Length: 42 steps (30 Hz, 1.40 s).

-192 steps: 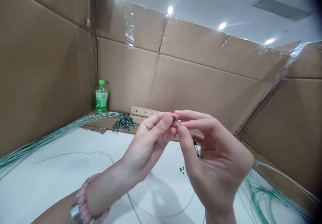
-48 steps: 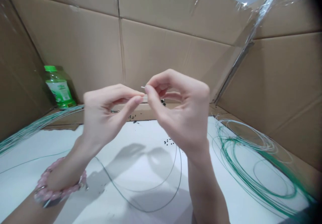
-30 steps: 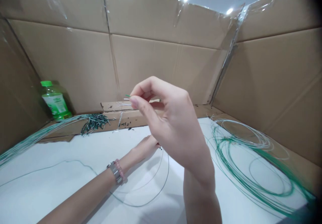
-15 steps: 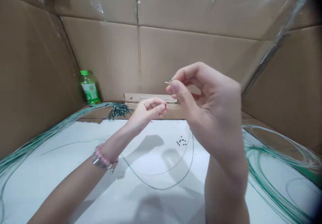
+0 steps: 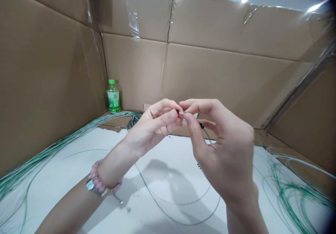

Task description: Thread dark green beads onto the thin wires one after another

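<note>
My left hand (image 5: 154,125), with a pink beaded bracelet on its wrist, pinches a tiny black piece (image 5: 177,111) between thumb and forefinger. My right hand (image 5: 220,143) meets it fingertip to fingertip, its thumb and forefinger closed on the ends of a thin green wire and a white wire. Whether the wire ends are inside the black piece is too small to tell. Behind my right fingers a dark bit (image 5: 201,125) shows on the wire. Below both hands the green wire (image 5: 183,224) loops over the white table top (image 5: 147,213).
A bundle of green and white wires (image 5: 65,137) runs along the left, with dark ends at the back. Coiled green wires (image 5: 286,199) lie at the right. A green bottle (image 5: 113,97) stands in the back left corner. Cardboard walls (image 5: 223,83) enclose the table. Small black pieces (image 5: 198,165) lie partly behind my right hand.
My hands were apart and have come together at the fingertips. My right hand has lowered with the wire ends. The view has shifted left and tilted up.
</note>
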Tool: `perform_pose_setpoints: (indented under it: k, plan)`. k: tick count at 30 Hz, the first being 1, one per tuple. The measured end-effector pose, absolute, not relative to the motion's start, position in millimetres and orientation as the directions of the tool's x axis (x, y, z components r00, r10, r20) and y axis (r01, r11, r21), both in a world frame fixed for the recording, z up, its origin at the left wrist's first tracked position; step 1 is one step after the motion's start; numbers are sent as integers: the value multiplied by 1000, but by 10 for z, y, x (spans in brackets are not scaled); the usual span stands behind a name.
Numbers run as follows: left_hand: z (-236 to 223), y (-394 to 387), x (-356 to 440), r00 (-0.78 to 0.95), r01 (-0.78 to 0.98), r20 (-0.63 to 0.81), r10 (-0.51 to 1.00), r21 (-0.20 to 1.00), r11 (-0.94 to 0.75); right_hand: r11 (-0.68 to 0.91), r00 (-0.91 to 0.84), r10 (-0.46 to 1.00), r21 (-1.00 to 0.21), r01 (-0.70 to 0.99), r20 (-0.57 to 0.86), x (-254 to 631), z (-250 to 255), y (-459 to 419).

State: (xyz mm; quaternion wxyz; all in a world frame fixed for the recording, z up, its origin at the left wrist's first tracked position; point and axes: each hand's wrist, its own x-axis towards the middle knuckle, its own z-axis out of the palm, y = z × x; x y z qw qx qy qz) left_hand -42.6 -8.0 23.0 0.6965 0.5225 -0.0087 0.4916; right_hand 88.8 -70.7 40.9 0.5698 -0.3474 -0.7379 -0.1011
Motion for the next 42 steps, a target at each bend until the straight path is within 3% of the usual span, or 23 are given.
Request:
perform_pose_setpoints:
  k: [30, 37, 42]
  plan:
    - [222, -121, -459, 504, -626, 516, 693, 771, -119, 759, -146, 324, -164, 630, 935, 885, 415, -740]
    - [236, -99, -439, 386, -603, 593, 706, 742, -294, 717, -163, 293, -104, 689, 942, 875, 415, -736]
    - [236, -95, -439, 381, -598, 612, 693, 735, -321, 695, -156, 299, -103, 711, 941, 876, 407, -726]
